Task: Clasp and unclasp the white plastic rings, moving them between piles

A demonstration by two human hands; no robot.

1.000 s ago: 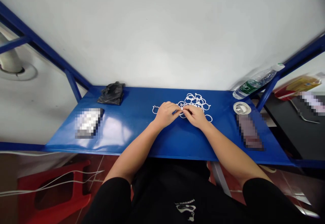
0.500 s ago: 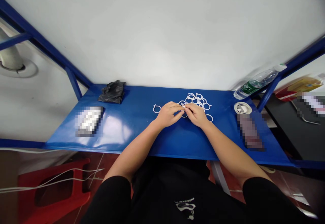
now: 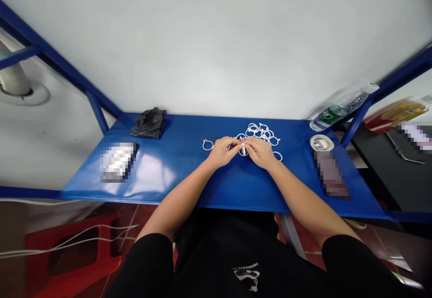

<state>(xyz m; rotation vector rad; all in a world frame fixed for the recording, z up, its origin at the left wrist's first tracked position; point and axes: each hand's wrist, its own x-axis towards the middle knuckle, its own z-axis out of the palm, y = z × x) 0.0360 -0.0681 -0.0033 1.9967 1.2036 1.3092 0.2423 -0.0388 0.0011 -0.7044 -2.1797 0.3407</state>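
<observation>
Both hands meet above the middle of the blue table (image 3: 182, 172). Between their fingertips is a white ring (image 3: 243, 150) with a small tab, partly covered by the fingers. My left hand (image 3: 221, 151) pinches it from the left, thumb against fingers. From the right, my right hand (image 3: 261, 152) pinches it too. Just behind the right hand several more white rings (image 3: 266, 133) lie in a loose overlapping cluster. One ring (image 3: 208, 149) rests alone left of my left hand, and another ring (image 3: 281, 157) shows beside my right wrist.
A crumpled black plastic bag (image 3: 149, 122) and a blurred-out flat object (image 3: 119, 162) lie on the left. At the right are a coiled white cable (image 3: 321, 143), a pixelated dark phone-like object (image 3: 332, 174) and a leaning water bottle (image 3: 340, 109). Blue frame bars (image 3: 97, 111) flank the table.
My fingers have shifted slightly around the white ring, and more of it now shows between the two hands. The other rings stay in place.
</observation>
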